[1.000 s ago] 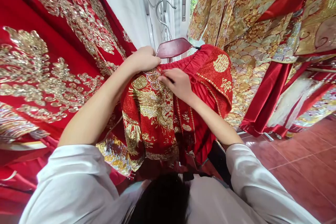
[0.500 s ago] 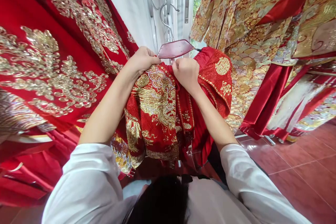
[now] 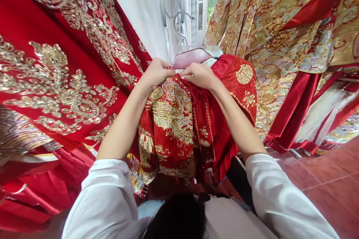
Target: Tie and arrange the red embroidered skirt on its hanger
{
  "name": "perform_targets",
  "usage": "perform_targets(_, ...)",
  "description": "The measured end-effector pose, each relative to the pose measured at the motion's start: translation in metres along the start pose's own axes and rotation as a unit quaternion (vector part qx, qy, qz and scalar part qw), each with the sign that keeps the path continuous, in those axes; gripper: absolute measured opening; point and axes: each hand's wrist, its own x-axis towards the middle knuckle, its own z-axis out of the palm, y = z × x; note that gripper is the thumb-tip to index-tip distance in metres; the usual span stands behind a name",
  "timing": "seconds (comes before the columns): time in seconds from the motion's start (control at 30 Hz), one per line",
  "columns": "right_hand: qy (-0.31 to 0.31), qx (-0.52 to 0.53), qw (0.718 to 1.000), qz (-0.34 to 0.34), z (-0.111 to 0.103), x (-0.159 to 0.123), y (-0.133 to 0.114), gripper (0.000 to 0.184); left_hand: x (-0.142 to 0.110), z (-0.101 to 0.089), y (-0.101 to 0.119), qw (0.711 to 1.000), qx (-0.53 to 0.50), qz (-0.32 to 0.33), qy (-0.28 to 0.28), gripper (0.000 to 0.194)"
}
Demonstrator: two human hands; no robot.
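A red jacket with gold and silver embroidery hangs in front of me on a hanger with a metal hook and a pinkish, flat shoulder piece. My left hand is closed on the jacket's collar edge, thumb on top, just left of the hanger. Close to it, my right hand pinches the same upper edge, its thumb and forefinger together below the hanger. The right sleeve side of the jacket drapes outward beyond my right forearm. Both palms and most of the fingers are hidden.
On the left hangs a red gown with gold sequin embroidery. Gold patterned robes hang on the right above red floor tiles. Behind the hanger stands a white door frame with a metal lock plate.
My right hand has moved left along the upper edge and turned, now closer to my left hand. The whole view has shifted slightly, with the jacket lower and further right.
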Motion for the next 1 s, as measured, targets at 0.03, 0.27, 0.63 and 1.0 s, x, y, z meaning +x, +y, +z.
perform_targets(0.03,-0.001,-0.006,1.0,-0.002,0.0,0.0,-0.001,0.021,-0.001,0.0,0.0,1.0,0.003,0.007,-0.002,0.004)
perform_targets(0.27,0.069,-0.08,0.994,0.04,0.013,-0.005,-0.012,0.025,-0.004,-0.001,-0.003,0.988,0.129,0.074,0.03,0.011)
perform_targets(0.63,0.101,-0.129,0.979,0.12,0.026,-0.011,-0.035,0.03,-0.015,0.007,0.034,0.859,0.507,0.07,-0.018,0.064)
perform_targets(1.0,0.011,-0.065,0.998,-0.019,0.005,0.005,-0.006,0.028,0.023,-0.009,0.029,0.864,0.483,0.059,-0.133,0.083)
